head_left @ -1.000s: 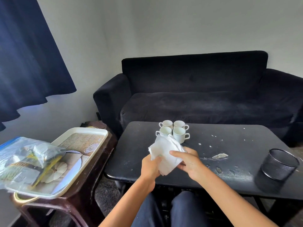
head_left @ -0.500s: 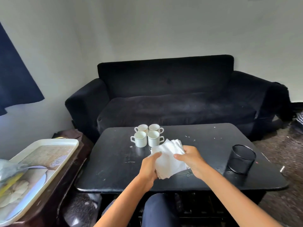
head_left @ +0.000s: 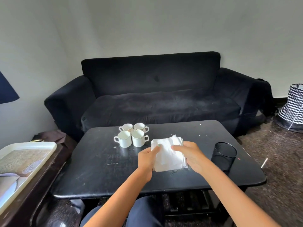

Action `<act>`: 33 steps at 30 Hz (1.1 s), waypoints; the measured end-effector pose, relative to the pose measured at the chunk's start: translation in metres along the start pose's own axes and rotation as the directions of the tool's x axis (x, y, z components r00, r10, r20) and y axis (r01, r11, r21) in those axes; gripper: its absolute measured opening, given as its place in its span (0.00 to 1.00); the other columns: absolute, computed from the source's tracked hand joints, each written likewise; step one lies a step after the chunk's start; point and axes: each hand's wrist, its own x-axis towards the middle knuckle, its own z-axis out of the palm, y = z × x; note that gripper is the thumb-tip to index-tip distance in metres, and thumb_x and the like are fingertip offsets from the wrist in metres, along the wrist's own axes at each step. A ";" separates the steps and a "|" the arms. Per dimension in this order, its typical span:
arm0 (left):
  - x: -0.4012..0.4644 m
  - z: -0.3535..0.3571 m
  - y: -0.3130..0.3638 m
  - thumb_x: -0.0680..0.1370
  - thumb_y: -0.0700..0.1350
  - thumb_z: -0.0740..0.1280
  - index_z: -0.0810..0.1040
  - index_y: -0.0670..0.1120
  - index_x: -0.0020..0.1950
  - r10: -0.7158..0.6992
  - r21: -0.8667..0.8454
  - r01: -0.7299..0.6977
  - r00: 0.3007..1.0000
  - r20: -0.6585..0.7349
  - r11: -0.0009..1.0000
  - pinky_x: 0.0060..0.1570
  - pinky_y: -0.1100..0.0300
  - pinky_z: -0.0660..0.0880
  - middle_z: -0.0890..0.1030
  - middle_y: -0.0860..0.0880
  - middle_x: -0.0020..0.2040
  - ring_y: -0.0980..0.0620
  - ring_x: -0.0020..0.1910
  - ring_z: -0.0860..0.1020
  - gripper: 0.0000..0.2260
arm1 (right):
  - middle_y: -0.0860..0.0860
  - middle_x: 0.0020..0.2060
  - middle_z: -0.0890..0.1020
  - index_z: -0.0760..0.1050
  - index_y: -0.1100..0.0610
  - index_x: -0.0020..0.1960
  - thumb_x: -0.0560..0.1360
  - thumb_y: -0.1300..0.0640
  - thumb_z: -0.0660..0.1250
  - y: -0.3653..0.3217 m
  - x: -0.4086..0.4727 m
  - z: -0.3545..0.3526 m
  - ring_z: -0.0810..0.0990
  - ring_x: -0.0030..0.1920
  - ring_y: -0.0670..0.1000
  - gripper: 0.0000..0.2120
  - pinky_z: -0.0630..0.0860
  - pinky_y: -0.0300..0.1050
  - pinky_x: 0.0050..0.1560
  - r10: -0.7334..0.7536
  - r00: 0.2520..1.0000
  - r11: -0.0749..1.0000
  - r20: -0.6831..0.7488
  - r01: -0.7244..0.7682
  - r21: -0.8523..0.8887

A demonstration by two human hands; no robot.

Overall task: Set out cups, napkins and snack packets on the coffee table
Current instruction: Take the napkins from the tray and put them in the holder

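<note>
Both hands gripping napkin stack (head_left: pixel 168 154) low over counter (head_left: pixel 98 167), R of the four cups (head_left: pixel 132 135); left hand (head_left: pixel 146 158) w/ thumb on top, right hand (head_left: pixel 191 156) fingers (head_left: pixel 177 147) pinching the far side; prob. squaring edges so stack is sitting neat; snack packets not in view.

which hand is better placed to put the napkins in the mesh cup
Right. The right hand already grips the napkin stack on the side nearest the black mesh cup. The left hand holds the far side and would have to cross over.
</note>
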 end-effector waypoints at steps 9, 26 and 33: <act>0.013 0.046 -0.005 0.72 0.46 0.74 0.80 0.42 0.40 -0.047 0.109 0.033 0.990 0.130 0.994 0.24 0.63 0.72 0.81 0.43 0.37 0.46 0.31 0.78 0.08 | 0.66 0.41 0.79 0.71 0.78 0.52 0.73 0.70 0.65 0.011 0.014 -0.047 0.75 0.42 0.56 0.12 0.70 0.49 0.44 0.004 0.974 0.999 -0.226 0.006 0.045; 0.044 0.186 -0.005 0.75 0.42 0.68 0.80 0.49 0.42 0.186 0.431 -0.332 0.920 0.346 0.839 0.33 0.64 0.72 0.80 0.52 0.39 0.52 0.39 0.77 0.03 | 0.57 0.29 0.73 0.61 0.58 0.28 0.67 0.67 0.63 0.005 0.031 -0.162 0.75 0.35 0.60 0.14 0.64 0.44 0.32 -0.253 0.729 0.864 -0.635 -0.125 -0.488; 0.063 0.229 -0.010 0.76 0.39 0.65 0.83 0.45 0.48 0.159 0.434 -0.305 0.927 0.339 0.848 0.40 0.63 0.70 0.80 0.51 0.42 0.51 0.41 0.76 0.07 | 0.56 0.34 0.75 0.68 0.57 0.32 0.70 0.67 0.61 0.015 0.042 -0.175 0.70 0.38 0.57 0.10 0.62 0.45 0.33 -0.331 0.568 0.912 -0.753 -0.012 -0.410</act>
